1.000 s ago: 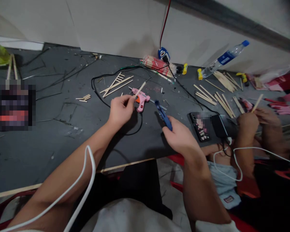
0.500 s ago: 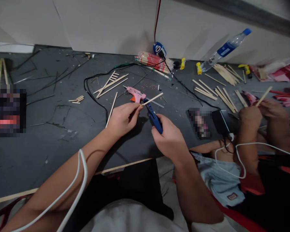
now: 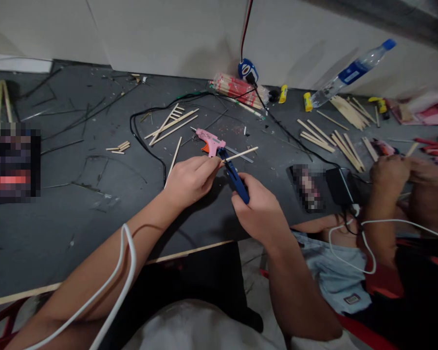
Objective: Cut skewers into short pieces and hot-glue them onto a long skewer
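My left hand [image 3: 191, 180] pinches one end of a thin wooden stick [image 3: 243, 154], which points away to the right. In my right hand [image 3: 257, 206] is a blue-handled pair of pliers [image 3: 237, 181], its jaws at the stick close to my left fingertips. Whether the jaws bite into the stick I cannot tell. Just beyond them lies a pink glue gun [image 3: 210, 141] with an orange trigger. A small ladder-like frame of sticks [image 3: 173, 121] and a few short cut pieces [image 3: 119, 147] rest on the dark table to the left.
A co-worker's hands [image 3: 394, 170] hold a stick at the right. Several loose sticks [image 3: 346, 148], a phone [image 3: 306, 187] and a black power bank [image 3: 340, 187] lie between us. Against the wall are a tilted water bottle [image 3: 354, 73] and a plastic-wrapped stick bundle [image 3: 237, 90]. A black cable [image 3: 133, 127] loops across the table.
The stick has turned slightly, its free end now pointing a little lower. My hands keep nearly the same pose. The whole view has shifted a little, and the co-worker's stick has tilted lower.
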Action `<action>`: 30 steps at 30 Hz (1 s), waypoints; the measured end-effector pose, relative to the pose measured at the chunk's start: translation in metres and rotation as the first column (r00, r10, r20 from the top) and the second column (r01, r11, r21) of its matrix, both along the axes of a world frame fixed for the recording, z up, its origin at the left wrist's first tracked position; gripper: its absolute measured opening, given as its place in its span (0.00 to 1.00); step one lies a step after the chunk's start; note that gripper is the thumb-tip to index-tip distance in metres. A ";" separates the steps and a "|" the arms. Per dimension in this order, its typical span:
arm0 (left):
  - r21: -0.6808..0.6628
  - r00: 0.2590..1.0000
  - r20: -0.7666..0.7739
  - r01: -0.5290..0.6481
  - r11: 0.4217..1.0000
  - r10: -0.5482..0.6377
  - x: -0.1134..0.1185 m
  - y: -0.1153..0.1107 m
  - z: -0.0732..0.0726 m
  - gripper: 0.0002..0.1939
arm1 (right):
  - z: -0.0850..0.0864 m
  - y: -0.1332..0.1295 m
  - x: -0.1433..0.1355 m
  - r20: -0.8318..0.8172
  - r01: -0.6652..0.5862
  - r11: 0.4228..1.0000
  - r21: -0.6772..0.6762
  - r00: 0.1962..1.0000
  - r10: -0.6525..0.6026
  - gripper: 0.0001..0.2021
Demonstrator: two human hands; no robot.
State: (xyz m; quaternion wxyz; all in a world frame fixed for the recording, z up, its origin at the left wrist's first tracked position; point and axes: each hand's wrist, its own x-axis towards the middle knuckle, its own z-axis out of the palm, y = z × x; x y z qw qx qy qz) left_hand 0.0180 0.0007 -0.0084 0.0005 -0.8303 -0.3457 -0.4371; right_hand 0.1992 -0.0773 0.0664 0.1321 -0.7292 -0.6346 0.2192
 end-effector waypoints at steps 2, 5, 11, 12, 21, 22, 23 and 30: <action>0.025 0.998 -0.056 -0.021 0.999 0.023 0.000 0.000 0.000 0.11 | 0.001 0.000 0.000 -0.008 -0.002 1.000 0.005 1.000 0.002 0.21; 0.038 0.992 -0.123 -0.038 0.999 0.042 0.000 0.000 0.001 0.12 | 0.001 -0.001 -0.001 -0.003 -0.005 1.000 0.002 1.000 0.005 0.19; 0.041 0.987 -0.153 -0.035 0.999 0.041 0.000 -0.001 0.004 0.12 | -0.002 0.000 -0.004 0.083 -0.003 0.999 0.037 0.997 0.000 0.12; 0.042 0.987 -0.155 -0.032 0.999 0.038 0.000 -0.001 0.004 0.12 | -0.003 0.000 -0.005 0.096 -0.003 0.999 0.041 0.995 -0.001 0.12; -0.169 0.969 -0.249 -0.054 0.984 0.011 0.004 -0.005 0.005 0.11 | -0.009 0.004 -0.003 0.178 -0.021 1.000 0.019 0.984 0.018 0.15; -0.187 0.969 -0.248 -0.046 0.981 -0.002 0.003 -0.004 0.004 0.11 | -0.011 0.005 -0.003 0.206 -0.029 0.999 0.018 0.978 0.025 0.16; -0.202 0.968 -0.250 -0.040 0.979 -0.013 0.003 -0.003 0.003 0.11 | -0.013 0.007 -0.003 0.231 -0.038 0.999 0.009 0.972 0.035 0.17; -0.353 0.961 -0.272 -0.048 0.935 -0.053 0.012 -0.001 -0.002 0.12 | -0.038 0.019 0.003 0.354 -0.016 0.989 -0.144 0.933 0.067 0.30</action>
